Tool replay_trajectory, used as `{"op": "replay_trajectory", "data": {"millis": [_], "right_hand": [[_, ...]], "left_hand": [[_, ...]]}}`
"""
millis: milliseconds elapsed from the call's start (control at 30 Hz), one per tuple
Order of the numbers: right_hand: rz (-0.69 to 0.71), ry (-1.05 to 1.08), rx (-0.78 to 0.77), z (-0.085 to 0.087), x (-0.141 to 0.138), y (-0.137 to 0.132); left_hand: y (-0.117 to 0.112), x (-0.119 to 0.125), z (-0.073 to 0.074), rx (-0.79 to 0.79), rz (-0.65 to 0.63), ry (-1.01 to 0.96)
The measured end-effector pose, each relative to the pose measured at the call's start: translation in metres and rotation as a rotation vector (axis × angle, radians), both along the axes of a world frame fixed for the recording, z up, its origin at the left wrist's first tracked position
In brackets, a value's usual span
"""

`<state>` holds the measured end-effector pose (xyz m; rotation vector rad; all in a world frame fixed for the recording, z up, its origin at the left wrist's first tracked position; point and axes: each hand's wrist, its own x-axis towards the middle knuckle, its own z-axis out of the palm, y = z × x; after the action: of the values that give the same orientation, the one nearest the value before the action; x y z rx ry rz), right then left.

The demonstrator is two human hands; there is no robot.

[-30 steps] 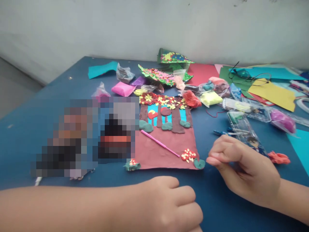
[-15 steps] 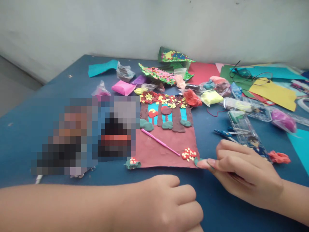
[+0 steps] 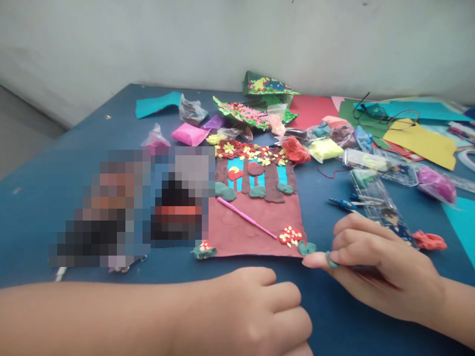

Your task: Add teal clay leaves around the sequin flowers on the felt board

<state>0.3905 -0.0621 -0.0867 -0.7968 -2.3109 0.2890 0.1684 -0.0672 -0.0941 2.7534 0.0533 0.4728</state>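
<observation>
My right hand is closed, pinching a small bit of green clay between thumb and fingers. Its outstretched fingertip is by the lower right corner of a clay picture, next to a green clay piece on that corner. Brown trees, teal bushes and red and yellow flowers cover the picture's upper part. A pink stick tool lies slanted across its reddish-brown lower part. Closed into a fist, my left hand rests in front of the picture; its palm side is hidden.
Bagged clay, such as a pink pack and a yellow pack, lies behind the picture. To the right are scissors, a clear case, eyeglasses and coloured paper. Blurred-out items are at left.
My right hand has drawn slightly right, away from the picture's corner. The green piece there now shows more fully, and the green bit in my fingers is easier to see. My left hand is nearly still.
</observation>
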Motion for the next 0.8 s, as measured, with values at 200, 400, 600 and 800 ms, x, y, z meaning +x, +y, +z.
{"op": "replay_trajectory", "data": {"millis": [200,400,600,800], "right_hand": [[0.0,0.03,0.091,0.002,-0.004,0.005],[0.084,0.064,0.17,-0.007,0.003,-0.001],[0.023,-0.064,0.307,-0.018,0.007,-0.009],[0.041,-0.09,0.319,-0.019,0.006,-0.008]], "left_hand": [[0.001,-0.001,0.002,-0.005,0.068,-0.066],[0.002,-0.002,0.0,-0.453,0.298,-0.437],[0.004,0.001,0.001,-0.816,0.561,-0.396],[0.008,0.003,0.006,-0.756,0.543,-0.327]]}}
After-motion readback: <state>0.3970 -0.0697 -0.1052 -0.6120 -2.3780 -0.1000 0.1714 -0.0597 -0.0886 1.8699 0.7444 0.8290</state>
